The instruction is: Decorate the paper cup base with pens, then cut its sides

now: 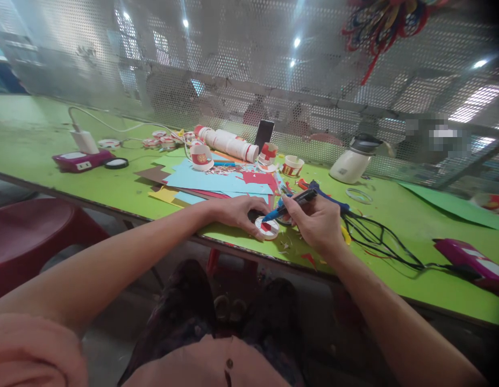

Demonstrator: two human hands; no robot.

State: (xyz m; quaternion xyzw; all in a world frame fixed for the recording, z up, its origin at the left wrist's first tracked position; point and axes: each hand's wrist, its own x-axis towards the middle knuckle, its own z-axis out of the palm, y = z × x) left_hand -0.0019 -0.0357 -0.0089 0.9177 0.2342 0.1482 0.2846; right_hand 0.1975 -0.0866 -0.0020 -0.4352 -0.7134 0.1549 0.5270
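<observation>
On the green table's near edge lies a small round white disc (pixel 273 231) with a red patch in its middle. My left hand (pixel 239 211) grips the disc's left side between thumb and fingers. A blue and black marker pen (pixel 293 204) is held in my right hand (pixel 321 221), its tip at the top of the disc. Whether the tip touches the surface I cannot tell. Coloured paper sheets (pixel 209 181) lie just beyond my left hand, light blue on top. Small paper scraps are scattered around the disc.
Behind the paper are a white cup stack (pixel 229 144), a phone (pixel 264 134) and cut paper cups (pixel 293 165). A cream kettle (pixel 351 160) stands at back right. Black cable (pixel 384 239) runs to a purple power strip (pixel 471 263); another strip (pixel 80 161) sits left. A perforated screen (pixel 233 64) borders the table.
</observation>
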